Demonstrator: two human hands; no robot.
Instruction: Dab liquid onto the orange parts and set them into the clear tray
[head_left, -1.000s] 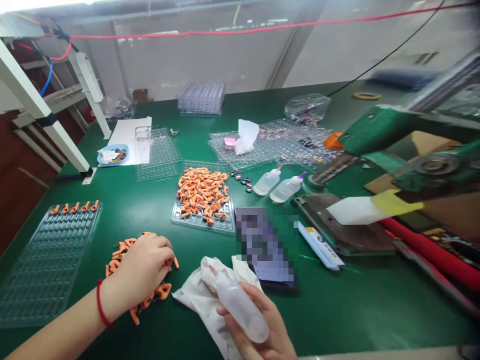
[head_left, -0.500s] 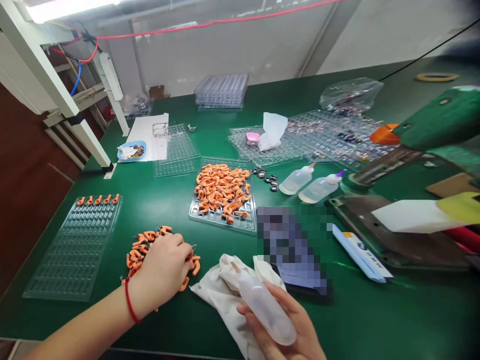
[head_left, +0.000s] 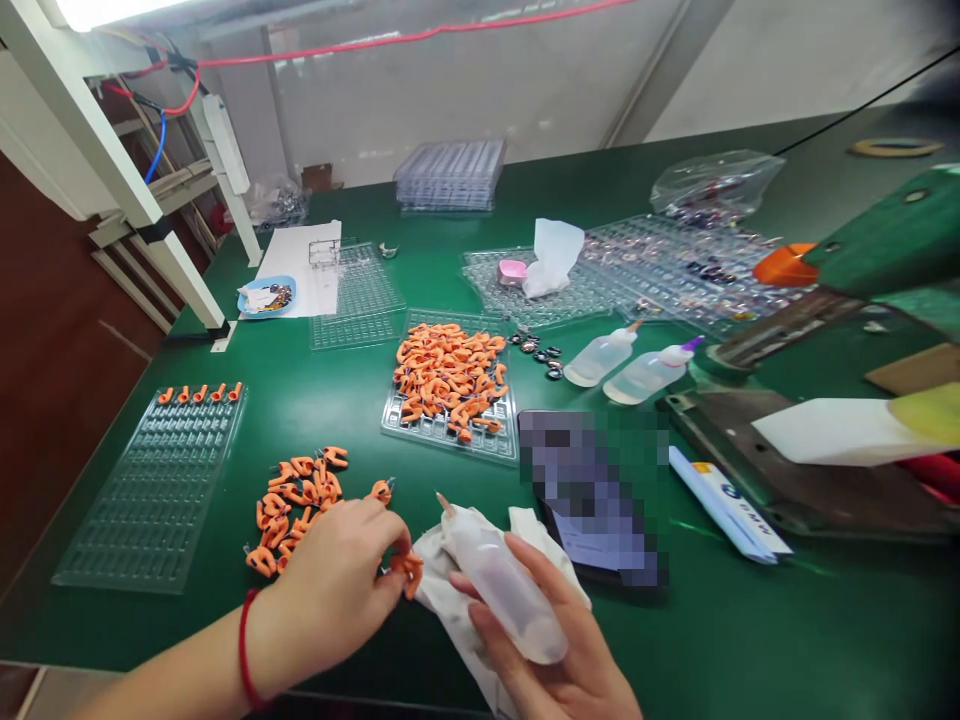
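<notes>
Working over the green table [head_left: 750, 620], we note a white cloth [head_left: 450, 585] near its front edge. Our right hand [head_left: 559, 650] grips a squeeze bottle [head_left: 499, 590] above it; left hand [head_left: 334, 585] fingertips pinch one orange part [head_left: 410, 568] beside the loose pile [head_left: 296, 500].

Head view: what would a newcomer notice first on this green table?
Bright orange parts stand out: a loose pile near the left hand, which pinches one orange piece, and a heap on a clear tray at the centre. The right hand holds a squeeze bottle over a white cloth.
</notes>
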